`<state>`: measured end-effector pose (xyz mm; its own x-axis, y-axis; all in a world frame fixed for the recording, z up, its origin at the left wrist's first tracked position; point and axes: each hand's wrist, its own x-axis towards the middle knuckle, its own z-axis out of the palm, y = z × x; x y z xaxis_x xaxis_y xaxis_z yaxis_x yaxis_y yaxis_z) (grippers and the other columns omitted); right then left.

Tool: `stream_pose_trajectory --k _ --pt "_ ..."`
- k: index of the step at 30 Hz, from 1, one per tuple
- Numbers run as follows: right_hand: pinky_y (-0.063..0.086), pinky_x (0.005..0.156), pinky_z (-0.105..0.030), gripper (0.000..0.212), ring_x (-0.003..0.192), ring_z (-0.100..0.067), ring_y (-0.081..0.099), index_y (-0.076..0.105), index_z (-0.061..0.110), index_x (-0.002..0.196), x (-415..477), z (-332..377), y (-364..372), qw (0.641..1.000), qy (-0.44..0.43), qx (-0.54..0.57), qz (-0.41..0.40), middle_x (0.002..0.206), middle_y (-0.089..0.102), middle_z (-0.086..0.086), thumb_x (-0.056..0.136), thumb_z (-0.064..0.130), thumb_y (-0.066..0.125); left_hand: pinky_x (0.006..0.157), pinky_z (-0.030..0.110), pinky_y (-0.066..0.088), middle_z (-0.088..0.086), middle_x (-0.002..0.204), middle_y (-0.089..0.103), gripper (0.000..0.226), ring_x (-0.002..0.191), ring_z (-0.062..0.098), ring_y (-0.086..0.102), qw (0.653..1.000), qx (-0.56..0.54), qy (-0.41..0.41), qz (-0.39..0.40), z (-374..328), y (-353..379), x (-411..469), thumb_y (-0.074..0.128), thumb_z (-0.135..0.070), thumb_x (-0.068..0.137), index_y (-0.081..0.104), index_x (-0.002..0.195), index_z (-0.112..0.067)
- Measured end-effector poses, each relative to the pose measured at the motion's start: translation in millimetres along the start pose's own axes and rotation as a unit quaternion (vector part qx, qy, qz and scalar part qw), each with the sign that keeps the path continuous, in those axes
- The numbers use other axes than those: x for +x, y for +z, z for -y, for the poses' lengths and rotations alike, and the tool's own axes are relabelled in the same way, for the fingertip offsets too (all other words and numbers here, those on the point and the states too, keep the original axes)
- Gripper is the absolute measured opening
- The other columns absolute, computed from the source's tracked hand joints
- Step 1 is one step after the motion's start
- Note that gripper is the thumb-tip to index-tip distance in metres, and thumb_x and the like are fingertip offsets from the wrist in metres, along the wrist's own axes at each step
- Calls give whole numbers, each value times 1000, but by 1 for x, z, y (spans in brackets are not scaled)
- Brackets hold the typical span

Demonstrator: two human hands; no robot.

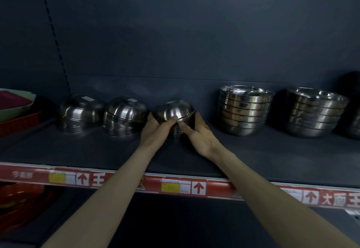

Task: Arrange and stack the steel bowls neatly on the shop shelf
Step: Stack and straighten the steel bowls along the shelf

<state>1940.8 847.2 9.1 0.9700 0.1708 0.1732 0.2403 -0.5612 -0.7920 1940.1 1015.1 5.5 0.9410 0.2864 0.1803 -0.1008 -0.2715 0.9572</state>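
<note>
A flat, matte dark-grey back panel (194, 33) fills the upper view, with a perforated upright strip (55, 39) running down its left side. Below it the shelf (97, 150) is a broad, dull grey board with a faintly grainy surface. Along its front edge runs a glossy red price rail (220, 186) carrying yellow-and-white tags and white squares with red arrows.

At the right stand two upright stacks of wide, shallow steel bowls, the right stack (315, 113) and the inner stack (244, 111), well apart from each other. Their nested rims form bright, banded rings and their mouths face up. At the left sit two stacks of rounder, dome-shaped bowls turned upside down, the far-left stack (80, 113) and the second stack (124, 116), just beside each other, each with a small pale label on its flat base. The second stack's layers sit slightly askew.

At the left edge lie a pale green tray (18, 104) with a dark red inside and a ribbed red tray (19, 123) under it.

In the middle, an upside-down polished bowl (174, 111) is tilted, its right side raised, above a lower bowl (176, 130) mostly hidden by the hands. The left hand (155, 128) grips its left side, thumb across the front. The right hand (198, 132) cups the right side, fingers curled behind the rim and thumb pressed near the front.
</note>
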Motion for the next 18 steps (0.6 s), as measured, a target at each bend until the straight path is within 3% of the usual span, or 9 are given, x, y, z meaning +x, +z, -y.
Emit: stream_pose_trajectory --k 3,7,9,12,14,18 --pt "16 131 -42 95 164 -20 14 3 22 171 3 -4 -1 1000 5 -8 7 179 9 3 101 71 44 112 37 43 -11 148 58 84 137 20 55 1000 20 -4 13 -4 2 0 78 -58 86 45 157 -29" --pt "23 129 -46 98 161 -19 25 13 27 171 2 -4 -3 1000 7 23 -4 177 21 3 93 78 43 118 47 43 -4 158 53 114 144 26 52 998 56 -13 10 -5 6 -1 70 -80 63 39 159 -29" --pt "22 129 -45 94 161 -20 24 12 27 171 0 -5 -4 1000 4 25 -6 177 20 4 97 74 45 118 46 43 -2 157 55 105 143 28 53 998 70 -5 5 -5 6 -3 72 -77 71 40 158 -29" --pt "22 128 -41 88 161 -20 24 12 27 171 -3 -6 -5 1000 -1 30 -3 177 22 3 102 70 46 107 35 45 -5 147 62 73 136 23 58 996 80 39 -14 -2 5 -5 77 -57 90 49 151 -29" --pt "22 127 -41 87 161 -20 25 14 28 171 -5 -4 -5 999 -3 39 -4 176 24 3 102 72 44 103 32 45 -7 143 64 68 132 19 60 996 63 60 -24 0 4 -5 81 -50 89 52 148 -29" --pt "21 130 -43 83 161 -18 24 15 31 171 -7 -7 -3 998 -33 51 -7 176 25 3 103 72 40 109 37 50 -11 135 67 70 127 13 62 993 24 100 -61 2 1 -5 90 -45 79 60 140 -29"
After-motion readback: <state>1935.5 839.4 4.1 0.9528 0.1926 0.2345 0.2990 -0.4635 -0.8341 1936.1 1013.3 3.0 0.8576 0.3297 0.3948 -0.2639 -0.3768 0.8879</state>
